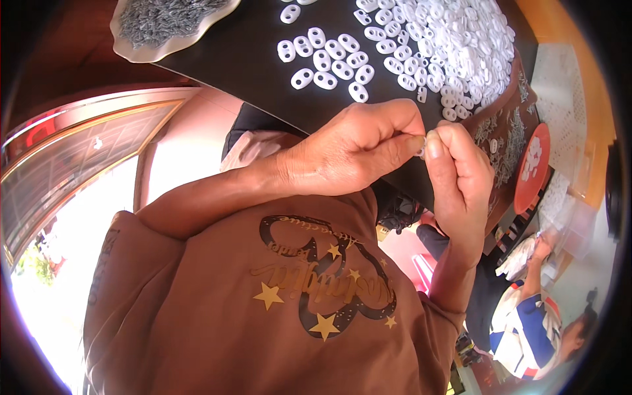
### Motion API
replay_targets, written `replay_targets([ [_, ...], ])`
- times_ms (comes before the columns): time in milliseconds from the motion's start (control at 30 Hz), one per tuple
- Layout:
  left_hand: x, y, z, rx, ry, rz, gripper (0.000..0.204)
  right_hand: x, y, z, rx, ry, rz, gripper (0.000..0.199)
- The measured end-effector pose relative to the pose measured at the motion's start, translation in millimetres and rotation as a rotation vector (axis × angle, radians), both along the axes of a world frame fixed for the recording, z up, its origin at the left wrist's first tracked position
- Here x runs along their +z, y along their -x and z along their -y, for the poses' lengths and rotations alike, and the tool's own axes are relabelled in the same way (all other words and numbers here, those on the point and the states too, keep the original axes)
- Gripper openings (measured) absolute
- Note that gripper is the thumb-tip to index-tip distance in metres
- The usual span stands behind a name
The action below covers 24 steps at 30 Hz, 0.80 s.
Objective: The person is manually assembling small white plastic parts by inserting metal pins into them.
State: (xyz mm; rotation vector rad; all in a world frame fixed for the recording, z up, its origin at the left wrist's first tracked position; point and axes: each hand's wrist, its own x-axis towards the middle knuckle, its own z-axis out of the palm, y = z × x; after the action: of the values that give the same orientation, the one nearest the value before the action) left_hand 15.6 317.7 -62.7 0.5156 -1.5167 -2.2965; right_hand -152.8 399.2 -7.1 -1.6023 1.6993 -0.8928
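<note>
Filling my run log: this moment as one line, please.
left hand: pinching | right hand: pinching | between: small white piece, mostly hidden | beyond: pile of white two-hole pieces on dark table

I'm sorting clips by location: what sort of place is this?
Probably a small hand-assembly workshop: a large heap of white two-holed pieces and a pale dish of small grey parts, with another person nearby.

The pinched piece, mostly hidden, is apparently showing white, matching the loose pieces that are gleaming against the dark bench, while the small bits are looking grey in their cream dish. The brown shirt is carrying gold stars and a dark looping motif, the tray is glowing orange-red, and the co-worker's top is mixing white with blue.
</note>
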Motion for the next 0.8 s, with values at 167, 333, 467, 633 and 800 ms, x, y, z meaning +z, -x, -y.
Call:
replay_targets([
  [167, -2, -1, -7, 0.053, 0.067, -0.076, 0.013, 7, 4, -7, -0.058, -0.041, 0.048, 0.013],
  [333, 6, -16, -5, 0.058, 0.235, -0.107, 0.014, -3, 19, 8, -0.076, 0.006, -0.078, 0.002],
  [467, 6, -24, -2, 0.073, 0.301, -0.087, 0.013, -10, 17, 33, 0.087, 0.144, -0.401, 0.014],
  [633, 1, -28, -1, 0.113, 0.321, -0.087, 0.011, -11, 13, 46, 0.177, 0.123, -0.642, 0.016],
  [800, 1, -29, 2, 0.102, 0.255, -0.102, 0.010, -11, 13, 50, 0.177, 0.083, -0.658, 0.016],
])
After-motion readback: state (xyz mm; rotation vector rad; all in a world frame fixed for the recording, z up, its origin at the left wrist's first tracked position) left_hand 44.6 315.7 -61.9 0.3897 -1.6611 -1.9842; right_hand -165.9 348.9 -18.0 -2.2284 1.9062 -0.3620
